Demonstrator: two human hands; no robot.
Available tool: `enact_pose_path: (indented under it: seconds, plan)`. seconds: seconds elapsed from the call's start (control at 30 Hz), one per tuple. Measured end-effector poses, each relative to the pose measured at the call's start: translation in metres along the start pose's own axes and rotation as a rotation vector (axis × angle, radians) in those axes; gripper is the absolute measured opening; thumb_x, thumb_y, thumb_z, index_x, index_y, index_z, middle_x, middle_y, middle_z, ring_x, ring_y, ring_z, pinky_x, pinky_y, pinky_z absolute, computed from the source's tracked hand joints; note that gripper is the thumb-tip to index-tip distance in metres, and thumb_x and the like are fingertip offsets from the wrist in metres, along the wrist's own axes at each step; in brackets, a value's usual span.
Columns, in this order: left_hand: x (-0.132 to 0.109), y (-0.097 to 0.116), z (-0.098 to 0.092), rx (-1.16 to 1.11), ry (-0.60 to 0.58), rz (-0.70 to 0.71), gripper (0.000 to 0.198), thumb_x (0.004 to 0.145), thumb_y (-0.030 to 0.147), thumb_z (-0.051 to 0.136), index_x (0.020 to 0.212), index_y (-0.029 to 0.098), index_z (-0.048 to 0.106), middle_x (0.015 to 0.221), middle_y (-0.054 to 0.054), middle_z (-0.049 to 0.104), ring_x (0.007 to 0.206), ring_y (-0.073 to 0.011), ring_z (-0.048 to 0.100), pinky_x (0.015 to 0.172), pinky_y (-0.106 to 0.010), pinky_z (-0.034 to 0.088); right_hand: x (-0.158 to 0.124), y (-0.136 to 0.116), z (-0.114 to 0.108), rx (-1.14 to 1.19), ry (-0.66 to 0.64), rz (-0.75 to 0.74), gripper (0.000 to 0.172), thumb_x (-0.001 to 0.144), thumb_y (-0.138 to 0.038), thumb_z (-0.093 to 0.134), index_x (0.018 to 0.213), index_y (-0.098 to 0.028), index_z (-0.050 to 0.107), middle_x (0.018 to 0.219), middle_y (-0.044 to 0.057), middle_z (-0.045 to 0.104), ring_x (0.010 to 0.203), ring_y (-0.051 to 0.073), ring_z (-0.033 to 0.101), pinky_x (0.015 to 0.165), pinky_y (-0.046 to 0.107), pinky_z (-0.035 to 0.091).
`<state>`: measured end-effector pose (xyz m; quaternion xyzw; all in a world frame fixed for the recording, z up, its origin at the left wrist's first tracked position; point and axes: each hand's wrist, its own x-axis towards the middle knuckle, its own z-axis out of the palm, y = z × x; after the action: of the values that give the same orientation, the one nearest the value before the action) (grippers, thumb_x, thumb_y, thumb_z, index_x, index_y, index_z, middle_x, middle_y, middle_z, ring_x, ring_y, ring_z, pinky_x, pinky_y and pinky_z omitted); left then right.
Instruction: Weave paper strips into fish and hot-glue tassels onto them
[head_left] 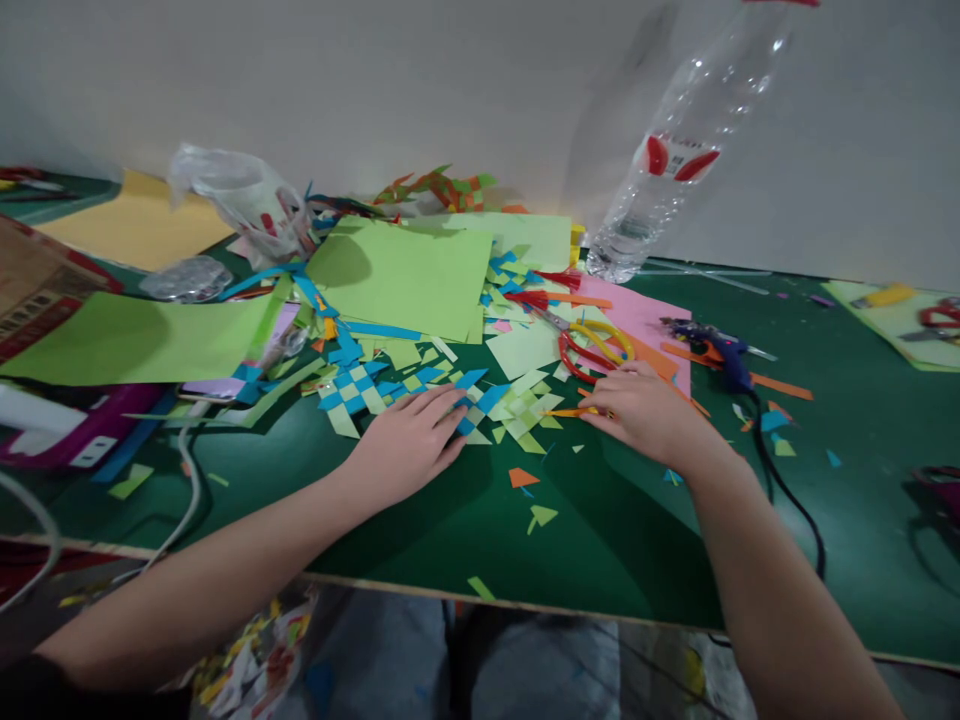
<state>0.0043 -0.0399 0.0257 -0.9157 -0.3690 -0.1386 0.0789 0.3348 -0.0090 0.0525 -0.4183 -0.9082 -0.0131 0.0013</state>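
My left hand (412,440) lies palm down with its fingers stretched out, resting on woven blue and pale green paper pieces (356,390). To the right, my right hand (649,415) is closed around a slim orange object (571,411); its tip points left at a light green woven paper piece (523,408). Most of that object is hidden by the fingers, so its kind is unclear. Just beyond the right hand lie scissors with red and yellow handles (600,345). Paper scraps, one an orange scrap (523,478), are scattered in front of both hands.
Green paper sheets (405,275) and a pink sheet (660,310) lie behind the hands. A tall plastic bottle (675,160) leans at the wall. A blue glue gun (727,358) with a black cord (795,500) is at right. A white cable (191,470) crosses the left side.
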Motion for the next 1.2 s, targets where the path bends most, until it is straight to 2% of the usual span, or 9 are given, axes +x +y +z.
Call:
enact_pose_path:
  seconds: [0.27, 0.43, 0.67, 0.9, 1.2]
  plan:
    - [0.0, 0.0, 0.0, 0.077, 0.004, 0.038, 0.035, 0.099, 0.031, 0.047, 0.117, 0.009, 0.068, 0.13, -0.015, 0.065, 0.123, -0.0303, 0.059, 0.098, -0.045, 0.053, 0.001, 0.001, 0.003, 0.002, 0.019, 0.026, 0.025, 0.097, -0.027, 0.05, 0.088, -0.021, 0.073, 0.086, 0.004, 0.073, 0.083, 0.02, 0.065, 0.085, 0.039, 0.037]
    - [0.0, -0.001, 0.001, 0.106, -0.004, 0.047, 0.038, 0.1, 0.033, 0.044, 0.118, 0.009, 0.067, 0.13, -0.015, 0.064, 0.123, -0.0294, 0.06, 0.097, -0.044, 0.054, 0.002, -0.007, 0.003, 0.023, 0.157, 0.011, 0.021, 0.095, -0.033, 0.057, 0.102, -0.021, 0.072, 0.1, 0.006, 0.072, 0.095, 0.022, 0.064, 0.088, 0.039, 0.038]
    - [0.0, 0.0, -0.001, 0.116, -0.02, 0.052, 0.039, 0.101, 0.033, 0.042, 0.119, 0.008, 0.067, 0.132, -0.015, 0.064, 0.123, -0.0291, 0.06, 0.096, -0.044, 0.054, 0.01, -0.02, 0.006, 0.103, 0.21, -0.052, 0.024, 0.098, -0.028, 0.051, 0.091, -0.021, 0.073, 0.082, 0.004, 0.07, 0.08, 0.017, 0.063, 0.09, 0.037, 0.035]
    - [-0.001, 0.0, 0.0, 0.124, -0.01, 0.054, 0.039, 0.101, 0.033, 0.043, 0.119, 0.008, 0.067, 0.131, -0.015, 0.064, 0.122, -0.029, 0.06, 0.095, -0.043, 0.054, 0.011, -0.02, 0.01, 0.073, 0.267, -0.074, 0.02, 0.096, -0.027, 0.056, 0.09, -0.02, 0.073, 0.077, 0.002, 0.067, 0.075, 0.015, 0.061, 0.088, 0.035, 0.033]
    - [-0.001, 0.0, 0.001, 0.099, -0.032, 0.042, 0.039, 0.101, 0.034, 0.042, 0.121, 0.009, 0.066, 0.131, -0.015, 0.063, 0.125, -0.0292, 0.058, 0.097, -0.043, 0.053, 0.013, -0.023, 0.014, 0.055, 0.249, -0.08, 0.023, 0.098, -0.025, 0.053, 0.087, -0.02, 0.072, 0.077, 0.002, 0.067, 0.075, 0.016, 0.062, 0.084, 0.034, 0.033]
